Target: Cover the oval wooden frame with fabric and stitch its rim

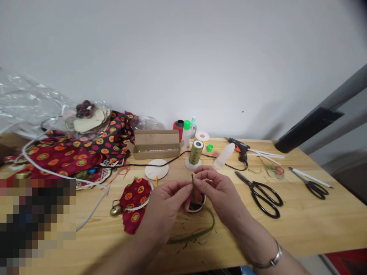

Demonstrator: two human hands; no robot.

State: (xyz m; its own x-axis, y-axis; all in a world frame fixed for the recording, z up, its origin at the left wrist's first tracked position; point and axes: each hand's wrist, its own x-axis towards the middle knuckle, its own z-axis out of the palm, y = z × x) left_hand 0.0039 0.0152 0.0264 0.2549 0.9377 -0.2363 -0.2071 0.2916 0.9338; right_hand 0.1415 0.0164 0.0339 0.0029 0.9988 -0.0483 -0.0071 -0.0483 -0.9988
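My left hand and my right hand meet above the table, fingertips pinched close together. Between them a short end of dark green thread sticks up. A loose bundle of green strands curves over the wood below my hands. Partly hidden beneath them lies a round piece with a white rim. Just behind my fingers stands a spool of olive thread. Left of my left hand are patterned red fabric pieces with a brass bell attached.
Black-handled scissors lie to the right, with smaller scissors farther off. Behind are a glue gun, a white bottle, a cardboard box and a white disc. Patterned cloth and a white cable occupy the left.
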